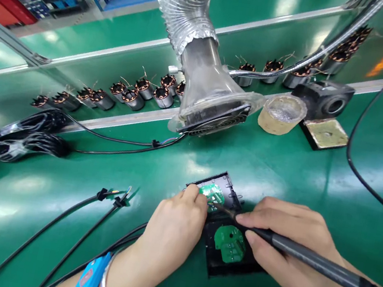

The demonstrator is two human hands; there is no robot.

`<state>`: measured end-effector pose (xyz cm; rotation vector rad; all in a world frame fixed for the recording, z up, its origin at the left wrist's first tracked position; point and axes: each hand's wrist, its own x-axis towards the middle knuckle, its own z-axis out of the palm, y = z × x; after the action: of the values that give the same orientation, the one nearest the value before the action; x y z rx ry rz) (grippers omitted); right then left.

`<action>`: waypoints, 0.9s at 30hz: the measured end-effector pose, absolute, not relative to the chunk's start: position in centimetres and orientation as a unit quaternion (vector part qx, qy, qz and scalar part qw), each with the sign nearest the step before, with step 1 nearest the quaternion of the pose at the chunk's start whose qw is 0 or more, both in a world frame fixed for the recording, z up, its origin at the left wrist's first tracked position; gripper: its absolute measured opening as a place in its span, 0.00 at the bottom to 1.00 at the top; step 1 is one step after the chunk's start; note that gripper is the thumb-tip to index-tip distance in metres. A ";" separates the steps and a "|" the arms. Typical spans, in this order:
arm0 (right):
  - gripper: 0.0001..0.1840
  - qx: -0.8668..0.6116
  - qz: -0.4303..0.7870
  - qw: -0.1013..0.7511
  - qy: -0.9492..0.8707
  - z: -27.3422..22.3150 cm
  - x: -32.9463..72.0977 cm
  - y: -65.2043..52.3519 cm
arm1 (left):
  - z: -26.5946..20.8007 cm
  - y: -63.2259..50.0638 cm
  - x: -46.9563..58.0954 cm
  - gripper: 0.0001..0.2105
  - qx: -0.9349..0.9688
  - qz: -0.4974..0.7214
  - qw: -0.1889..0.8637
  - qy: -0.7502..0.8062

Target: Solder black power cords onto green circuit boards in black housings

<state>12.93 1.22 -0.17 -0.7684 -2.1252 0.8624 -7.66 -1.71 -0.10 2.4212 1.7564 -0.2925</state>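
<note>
In my right hand (291, 248) is a soldering iron (311, 259), gripped like a pen, its tip at the upper green circuit board (213, 193). That board lies in a black frame or tray. My left hand (174, 234) is closed at the board's left edge, fingers pinched on what looks like a thin wire close to the iron's tip; the fingers mostly hide it. A black cable (127, 239) runs up under this hand. Just below, a second green board (229, 244) sits in another black tray (219, 270).
A fume extractor hood (217, 99) hangs above the boards. Behind stand copper-wound motor stators (163, 97), several in all. A round pot (281, 114) and a sponge tray (325, 134) are at the back right. Stripped cables (86, 214) and a bundled cable heap (26, 140) lie left.
</note>
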 end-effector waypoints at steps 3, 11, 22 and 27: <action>0.12 -0.300 0.333 0.351 -0.822 -0.2 12.9 1.3 | -0.4 -1.8 -7.8 0.06 0.808 -0.091 0.064 0.579; 0.11 -0.310 0.332 0.346 -0.821 0.0 12.8 1.4 | -0.6 -1.8 -8.3 0.05 0.829 -0.062 0.053 0.554; 0.15 -0.265 0.319 0.323 -0.851 0.3 12.7 1.5 | -0.5 -1.8 -8.4 0.06 0.837 -0.060 0.060 0.540; 0.14 -0.255 0.311 0.335 -0.852 0.4 13.0 1.5 | -0.5 -1.7 -8.3 0.05 0.835 -0.066 0.063 0.543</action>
<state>13.05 1.52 0.35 -0.6664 -2.2221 0.8115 -8.31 -1.75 -0.52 2.5227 1.6417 -0.2000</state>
